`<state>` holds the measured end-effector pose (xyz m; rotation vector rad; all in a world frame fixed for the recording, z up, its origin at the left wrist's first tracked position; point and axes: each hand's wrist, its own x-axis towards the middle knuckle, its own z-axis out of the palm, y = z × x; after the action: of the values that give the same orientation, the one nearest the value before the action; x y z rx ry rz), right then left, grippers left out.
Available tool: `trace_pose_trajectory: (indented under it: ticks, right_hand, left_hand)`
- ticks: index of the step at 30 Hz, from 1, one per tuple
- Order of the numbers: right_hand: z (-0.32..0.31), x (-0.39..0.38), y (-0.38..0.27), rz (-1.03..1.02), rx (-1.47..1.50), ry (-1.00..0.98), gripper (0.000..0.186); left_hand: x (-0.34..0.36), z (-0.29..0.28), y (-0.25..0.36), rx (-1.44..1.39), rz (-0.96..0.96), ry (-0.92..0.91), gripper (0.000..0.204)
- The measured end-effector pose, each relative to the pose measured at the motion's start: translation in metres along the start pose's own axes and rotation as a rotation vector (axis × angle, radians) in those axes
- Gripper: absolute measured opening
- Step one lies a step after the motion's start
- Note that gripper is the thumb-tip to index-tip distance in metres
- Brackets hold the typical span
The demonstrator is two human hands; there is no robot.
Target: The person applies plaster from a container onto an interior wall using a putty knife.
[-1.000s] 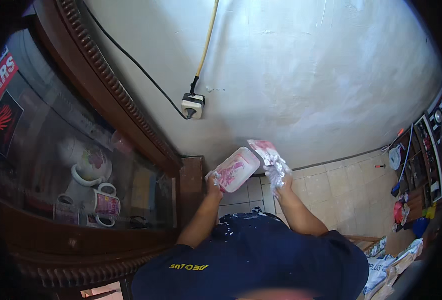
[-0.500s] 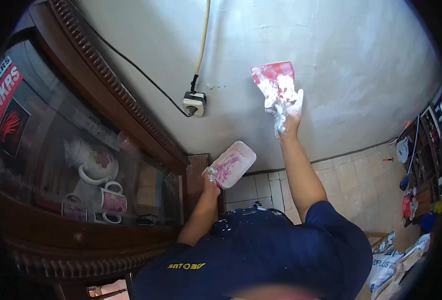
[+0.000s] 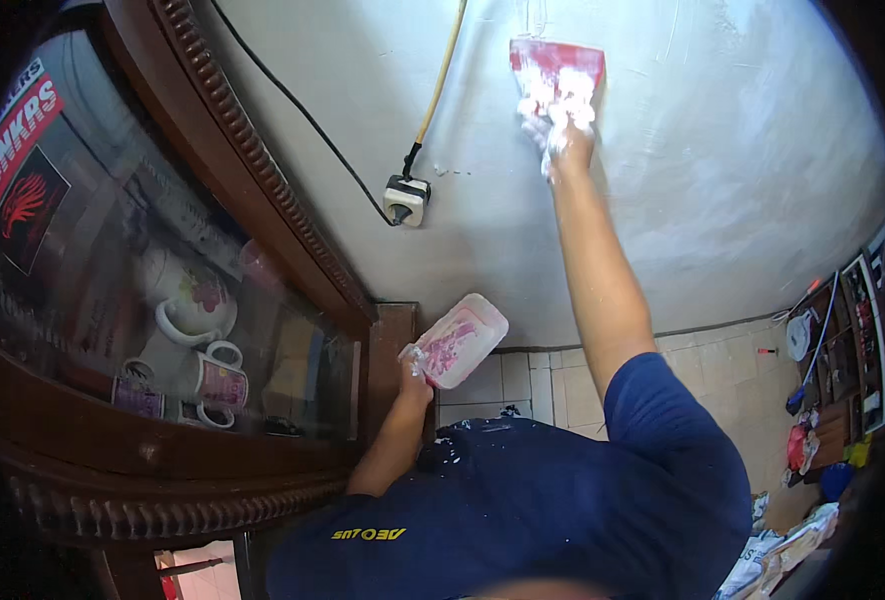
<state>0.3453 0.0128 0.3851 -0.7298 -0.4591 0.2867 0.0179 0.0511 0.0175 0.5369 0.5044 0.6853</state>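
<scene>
up by the wall (image 3: 743,150), the right hand (image 3: 568,147) grips a scraper (image 3: 559,66) edge-outward; below, the left hand (image 3: 415,368) grasps a tub (image 3: 484,322) face-up, likely against spills.

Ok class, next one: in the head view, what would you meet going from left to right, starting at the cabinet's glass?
Dark card with a red emblem → white mugs → left hand → shallow pink-smeared container → red scraper → brown shelf unit.
</scene>
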Motion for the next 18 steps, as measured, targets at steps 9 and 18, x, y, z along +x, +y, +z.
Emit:
trace_pose_trajectory:
  ticks: [9, 18]
  right_hand:
    - [-0.039, -0.052, 0.004, 0.126, 0.318, -0.25, 0.033]
    - [0.045, 0.006, -0.047, -0.128, -0.021, -0.03, 0.022]
  left_hand:
    - [-0.028, -0.006, 0.0, 0.076, -0.026, 0.036, 0.036]
    - [-0.027, 0.003, -0.01, -0.023, -0.06, 0.049, 0.037]
